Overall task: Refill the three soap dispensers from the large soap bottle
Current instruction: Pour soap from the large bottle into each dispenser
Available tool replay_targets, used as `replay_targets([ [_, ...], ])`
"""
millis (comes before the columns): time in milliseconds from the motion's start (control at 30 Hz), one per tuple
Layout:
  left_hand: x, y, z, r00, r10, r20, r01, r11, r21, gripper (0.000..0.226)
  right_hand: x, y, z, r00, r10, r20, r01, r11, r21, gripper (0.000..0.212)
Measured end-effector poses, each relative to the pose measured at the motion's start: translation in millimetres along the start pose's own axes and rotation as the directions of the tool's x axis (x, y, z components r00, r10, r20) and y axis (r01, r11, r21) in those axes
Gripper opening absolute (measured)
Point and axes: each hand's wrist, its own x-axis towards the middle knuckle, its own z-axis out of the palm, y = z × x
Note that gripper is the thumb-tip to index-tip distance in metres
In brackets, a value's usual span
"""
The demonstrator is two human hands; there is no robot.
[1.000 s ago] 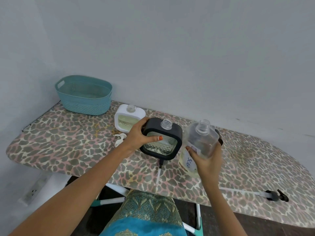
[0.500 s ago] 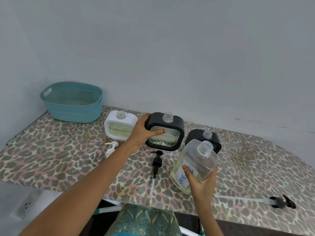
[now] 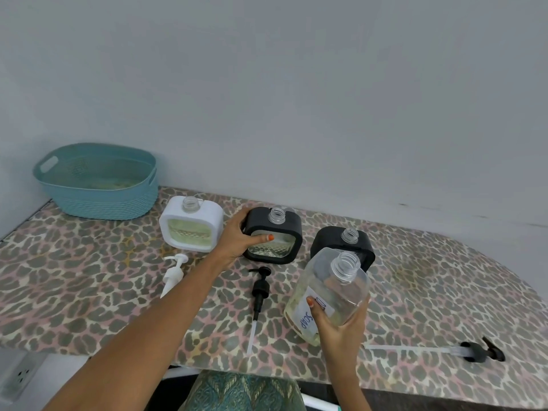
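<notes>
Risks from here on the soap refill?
1. The soap bottle, uncapped and tilted in the right hand, could slop soap onto the board cover.
2. The neck of the black dispenser that the left hand grips is narrow; the pour may miss.
3. The black pump lying in front could get dripped on.

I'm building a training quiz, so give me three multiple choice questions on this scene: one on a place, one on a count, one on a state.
1. Where does the teal basket stand?
A) far left of the board, by the wall
B) on the floor
C) at the right end

2. How many dispensers have black casings?
A) one
B) two
C) three

3. The large soap bottle is:
A) capped, standing alone
B) uncapped, tilted in the right hand
C) lying flat

Answers:
1 A: it sits at the board's far left corner.
2 B: the gripped black dispenser and the other black dispenser, against one white dispenser.
3 B: its threaded neck is bare and fingers wrap it.
</notes>
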Motion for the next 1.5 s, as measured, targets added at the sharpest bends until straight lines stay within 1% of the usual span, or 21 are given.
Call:
replay_targets([
  [67, 1.0, -2.6, -0.2, 1.000, -0.016, -0.002, 0.016, 1.000, -0.001, 0.058, 0.2, -0.4, 0.1, 1.000, 0.008, 0.012, -0.009, 1.000, 0.028, 0.072],
  [167, 1.6, -7.4, -0.8, 0.999, -0.033, 0.005, 0.033, 0.999, -0.009, 0.062, -0.3, 0.2, 0.5, 1.000, 0.024, 0.001, -0.024, 0.999, 0.026, 0.077],
  [267, 1.5, -10.6, -2.0, 0.999, -0.040, 0.011, 0.040, 0.998, -0.042, 0.065, -0.1, 1.6, 1.4, 0.999, 0.029, -0.016, -0.029, 0.999, 0.039, 0.076],
  [367, 0.5, -11.7, -3.3, 0.998, -0.035, 0.045, 0.038, 0.998, -0.058, 0.063, 0.0, -0.4, 1.7, 1.000, 0.024, -0.005, -0.024, 0.999, 0.038, 0.074],
  [467, -0.6, -14.0, -5.1, 0.996, -0.029, 0.079, 0.034, 0.998, -0.059, 0.066, -0.6, -1.9, 1.8, 0.999, 0.043, -0.002, -0.043, 0.998, 0.041, 0.077],
  [567, -3.2, -14.6, -3.8, 0.998, -0.029, 0.063, 0.030, 0.999, -0.016, 0.078, -1.5, -3.3, 2.5, 0.999, 0.044, -0.020, -0.043, 0.998, 0.045, 0.075],
  [667, -9.2, -10.6, 1.1, 0.999, -0.032, 0.016, 0.031, 0.998, 0.061, 0.091, -1.5, -4.4, 2.8, 1.000, 0.021, -0.019, -0.020, 0.999, 0.043, 0.072],
  [767, -15.8, -3.9, 4.5, 1.000, 0.018, -0.018, -0.015, 0.990, 0.139, 0.092, -1.1, -3.5, 1.3, 1.000, 0.000, -0.002, 0.000, 0.999, 0.038, 0.070],
  [867, -21.0, 7.3, 7.9, 0.996, 0.093, -0.015, -0.088, 0.978, 0.187, 0.094, -0.7, -1.9, -0.1, 0.999, -0.031, 0.010, 0.031, 0.999, 0.027, 0.064],
  [933, -22.6, 18.0, 11.7, 0.984, 0.177, -0.017, -0.170, 0.962, 0.213, 0.088, -0.4, -1.3, -0.1, 0.999, -0.038, 0.015, 0.038, 0.999, 0.022, 0.064],
  [1000, -23.7, 30.0, 18.3, 0.963, 0.270, 0.012, -0.265, 0.938, 0.223, 0.070, -0.4, -1.9, 0.2, 0.999, -0.034, 0.020, 0.034, 0.999, 0.040, 0.064],
  [1067, -24.3, 40.0, 29.5, 0.945, 0.319, 0.073, -0.327, 0.931, 0.164, 0.050, -0.4, -2.6, 0.6, 0.999, -0.023, 0.023, 0.021, 0.998, 0.057, 0.067],
  [1100, -24.9, 44.4, 36.5, 0.943, 0.316, 0.102, -0.327, 0.937, 0.121, 0.043, -0.9, -3.3, 1.4, 1.000, -0.019, 0.023, 0.018, 0.998, 0.058, 0.068],
  [1167, -24.4, 51.7, 54.5, 0.951, 0.258, 0.173, -0.268, 0.963, 0.037, 0.036, -0.2, -3.2, 1.2, 1.000, -0.015, 0.016, 0.014, 0.998, 0.054, 0.070],
  [1267, -19.1, 52.0, 80.8, 0.953, 0.149, 0.266, -0.148, 0.989, -0.022, 0.040, 0.6, 0.0, 1.9, 1.000, -0.013, 0.016, 0.012, 0.999, 0.042, 0.074],
  [1333, -12.6, 46.2, 96.3, 0.957, 0.094, 0.273, -0.099, 0.995, 0.003, 0.051, 0.4, 2.3, 1.7, 1.000, -0.008, 0.018, 0.007, 0.999, 0.039, 0.077],
  [1433, -1.8, 36.2, 113.2, 0.964, 0.028, 0.264, -0.067, 0.988, 0.139, 0.074, 0.6, 1.9, 1.5, 1.000, 0.008, 0.009, -0.008, 0.999, 0.037, 0.073],
  [1500, 5.8, 30.8, 121.0, 0.961, -0.033, 0.274, -0.032, 0.972, 0.231, 0.083, 1.0, 2.6, 1.2, 1.000, 0.026, 0.006, -0.027, 0.999, 0.032, 0.071],
])
